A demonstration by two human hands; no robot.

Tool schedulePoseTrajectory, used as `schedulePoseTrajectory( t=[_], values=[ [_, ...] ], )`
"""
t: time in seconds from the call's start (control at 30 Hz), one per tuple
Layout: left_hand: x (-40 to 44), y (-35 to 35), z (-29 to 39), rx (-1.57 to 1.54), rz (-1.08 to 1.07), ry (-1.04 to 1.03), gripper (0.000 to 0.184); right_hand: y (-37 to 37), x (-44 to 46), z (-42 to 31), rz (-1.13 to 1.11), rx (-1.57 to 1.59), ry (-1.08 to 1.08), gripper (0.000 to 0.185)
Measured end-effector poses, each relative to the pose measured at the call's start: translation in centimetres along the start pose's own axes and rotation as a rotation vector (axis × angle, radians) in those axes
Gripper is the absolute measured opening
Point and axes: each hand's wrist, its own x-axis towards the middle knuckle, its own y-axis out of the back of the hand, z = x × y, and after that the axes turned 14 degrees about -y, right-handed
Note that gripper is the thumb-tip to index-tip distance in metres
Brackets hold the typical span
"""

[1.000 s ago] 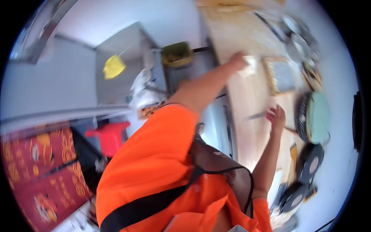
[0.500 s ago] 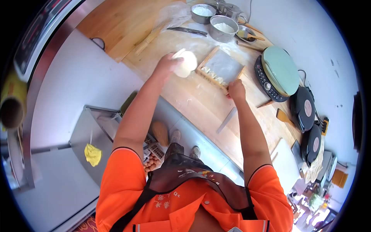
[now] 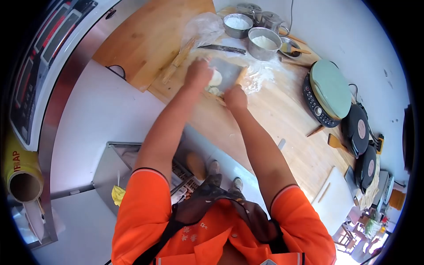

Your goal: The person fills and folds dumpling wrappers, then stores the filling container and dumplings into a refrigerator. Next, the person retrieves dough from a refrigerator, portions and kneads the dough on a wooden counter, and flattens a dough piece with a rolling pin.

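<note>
With our right hand we are gripping the wooden-framed, grey-bottomed tray at its near right corner; with our blurred left hand we are holding a round white dough piece at the tray's left side.

A pale wooden counter, dusted with a patch of flour, carries everything here. At its far end lie a clear plastic bag, a dark flat bar and two metal bowls of white powder, with a metal pitcher beside them. Along the wall sit a round electric griddle and two round black appliances, a wooden spatula near them. A white cutting board lies nearest the body. Whether the blurred wood-framed tray rests on the surface cannot be told.
</note>
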Motion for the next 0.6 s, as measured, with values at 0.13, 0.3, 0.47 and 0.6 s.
schedulePoseTrajectory(
  t=[0.13,0.3,0.47,0.6],
  values=[
    [-6.0,5.2,-3.9,-0.215,0.409,-0.158,0.03,-4.3,3.9,-2.2,-0.41,0.124,-0.004,0.042],
    [-18.0,4.0,-4.9,-0.788,0.302,0.671,0.052,-1.6,-6.8,-3.9,-0.225,0.401,0.283,0.049],
    [-28.1,-4.6,4.7,-1.335,0.303,0.924,0.065,-8.0,-19.0,-1.0,-0.262,0.019,0.742,0.052],
    [-31.3,-2.9,13.0,-0.439,0.416,0.494,0.066,-19.2,-21.4,3.0,0.725,-1.288,1.188,0.052]
  ],
)
